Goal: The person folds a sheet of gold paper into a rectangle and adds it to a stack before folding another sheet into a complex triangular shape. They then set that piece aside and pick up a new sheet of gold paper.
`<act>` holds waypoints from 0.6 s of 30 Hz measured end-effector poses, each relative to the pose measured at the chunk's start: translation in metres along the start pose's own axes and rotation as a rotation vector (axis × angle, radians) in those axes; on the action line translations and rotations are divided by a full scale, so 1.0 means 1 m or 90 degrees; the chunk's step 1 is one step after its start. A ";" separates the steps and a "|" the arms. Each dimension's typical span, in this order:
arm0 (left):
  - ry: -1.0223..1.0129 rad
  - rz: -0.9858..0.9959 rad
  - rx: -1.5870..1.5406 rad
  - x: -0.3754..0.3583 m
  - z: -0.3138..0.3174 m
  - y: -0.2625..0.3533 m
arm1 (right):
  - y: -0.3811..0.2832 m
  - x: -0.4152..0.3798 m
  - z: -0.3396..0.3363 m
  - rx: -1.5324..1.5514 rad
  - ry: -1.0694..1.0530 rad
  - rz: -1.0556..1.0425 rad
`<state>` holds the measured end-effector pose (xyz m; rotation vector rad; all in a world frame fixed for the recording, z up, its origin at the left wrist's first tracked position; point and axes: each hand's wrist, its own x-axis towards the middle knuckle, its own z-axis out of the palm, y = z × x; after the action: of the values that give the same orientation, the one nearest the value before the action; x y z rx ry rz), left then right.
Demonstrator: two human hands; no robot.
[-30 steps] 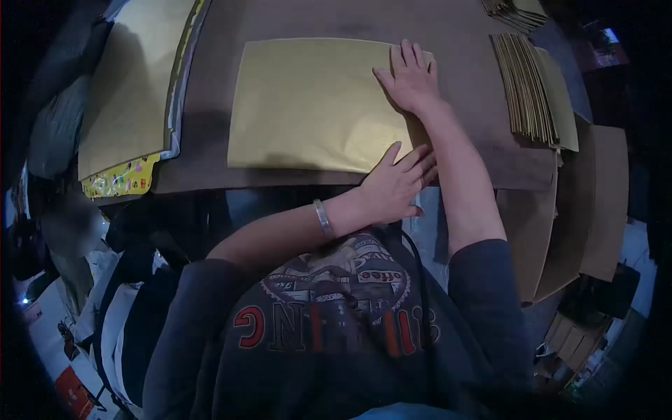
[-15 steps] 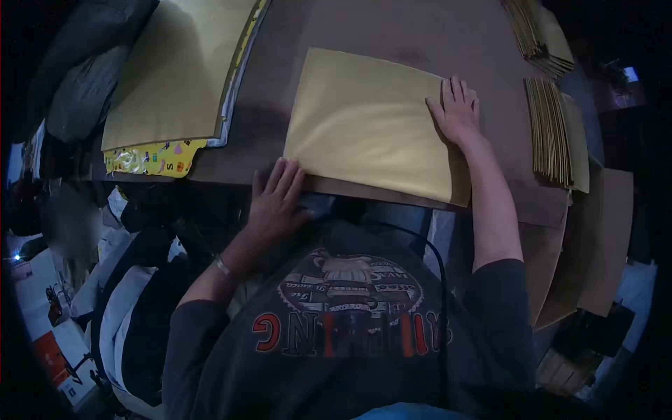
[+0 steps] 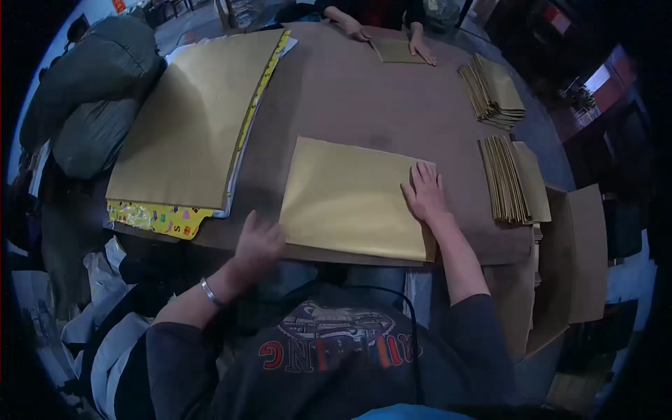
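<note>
A folded sheet of golden-brown paper (image 3: 353, 206) lies in front of me near the table's front edge. My right hand (image 3: 425, 196) is laid flat on its right side, fingers stretched toward the far right corner. Just beside the sheet's near left corner is my left hand (image 3: 259, 243), smeared by motion, so its fingers do not show clearly. Farther left lies a stack of large golden-brown sheets (image 3: 189, 126), with yellow printed wrapping (image 3: 157, 218) sticking out beneath.
Folded paper pieces stand in a near bundle (image 3: 504, 182) and a far bundle (image 3: 493, 91) on the right of the brown table (image 3: 336, 91). Below them is an open cardboard box (image 3: 584, 259). Across the table a person's hands (image 3: 420, 47) rest on a smaller paper piece (image 3: 399, 51).
My view has tilted up, bringing the person across the table into sight. My left hand has come off the sheet's near left corner and moved leftward; my right hand stays on the sheet.
</note>
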<state>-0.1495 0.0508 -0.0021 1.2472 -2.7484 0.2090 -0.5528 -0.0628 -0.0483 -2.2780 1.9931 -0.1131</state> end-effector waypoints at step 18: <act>0.350 -0.044 -0.184 0.045 -0.043 -0.039 | -0.126 -0.030 -0.087 0.139 0.249 -0.334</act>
<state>-0.1475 -0.0009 0.0503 1.0185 -2.1727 0.1194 -0.4440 -0.0195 0.0557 -2.7141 1.3585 -0.8304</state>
